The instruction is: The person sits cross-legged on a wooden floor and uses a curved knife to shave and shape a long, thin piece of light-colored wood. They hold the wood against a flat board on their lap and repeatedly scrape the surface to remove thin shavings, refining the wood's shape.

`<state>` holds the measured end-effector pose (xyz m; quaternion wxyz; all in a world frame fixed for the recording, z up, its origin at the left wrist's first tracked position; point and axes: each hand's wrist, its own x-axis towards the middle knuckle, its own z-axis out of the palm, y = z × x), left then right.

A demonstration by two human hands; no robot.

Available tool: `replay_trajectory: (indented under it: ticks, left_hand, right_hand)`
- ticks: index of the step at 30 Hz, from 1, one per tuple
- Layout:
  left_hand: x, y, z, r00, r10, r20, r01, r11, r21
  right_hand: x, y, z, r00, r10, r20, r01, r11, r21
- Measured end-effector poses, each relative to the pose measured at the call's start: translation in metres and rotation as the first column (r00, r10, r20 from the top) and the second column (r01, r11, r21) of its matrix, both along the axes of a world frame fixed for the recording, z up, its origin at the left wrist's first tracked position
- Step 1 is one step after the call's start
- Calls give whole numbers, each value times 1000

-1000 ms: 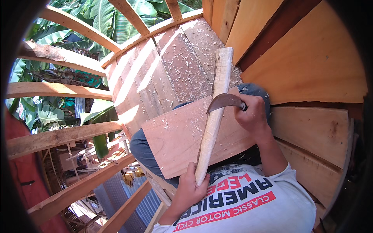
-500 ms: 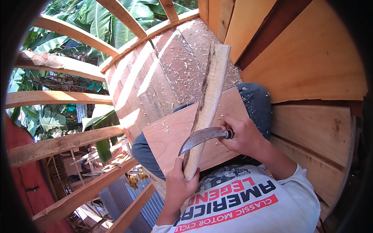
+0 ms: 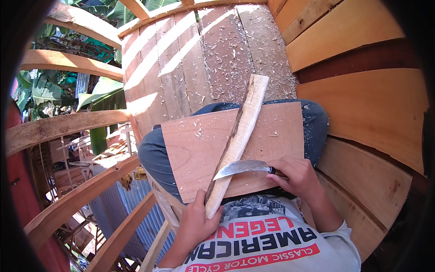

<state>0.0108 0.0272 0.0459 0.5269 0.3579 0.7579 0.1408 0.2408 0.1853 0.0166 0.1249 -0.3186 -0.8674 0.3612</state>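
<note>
My left hand (image 3: 199, 219) is closed round the near end of a long strip of pale wood (image 3: 245, 121) with rough dark bark along its left edge. The strip slants up and away to the right, over a flat board (image 3: 190, 154) that lies across my lap. In my right hand (image 3: 294, 176) is a curved knife (image 3: 242, 168), gripped by its dark handle. Its blade points left and lies across the strip, a little beyond my left hand. Whether the edge bites into the wood cannot be made out.
Wood shavings (image 3: 231, 54) are scattered over the plank floor (image 3: 170, 68) ahead of my crossed legs. Wooden slats (image 3: 72, 63) form an open railing on the left, with leaves beyond. A plank wall (image 3: 362, 104) rises close on the right.
The knife has turned flatter and its handle sits lower and farther right. The strip's far end has come down and tilts more to the right. The whole view has shifted.
</note>
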Motion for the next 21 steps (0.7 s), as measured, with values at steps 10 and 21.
replay_trajectory:
  ticks: [10,21]
  left_hand:
    - [-4,-8,-4,998,-7,64,7,1000,2]
    - [-9,-17,-17,996,-30,85,22,996,91]
  right_hand:
    - [-20,-4,-2,990,-97,105,93,995,41]
    - [-30,-6,14,973,180,147,-186,982,24]
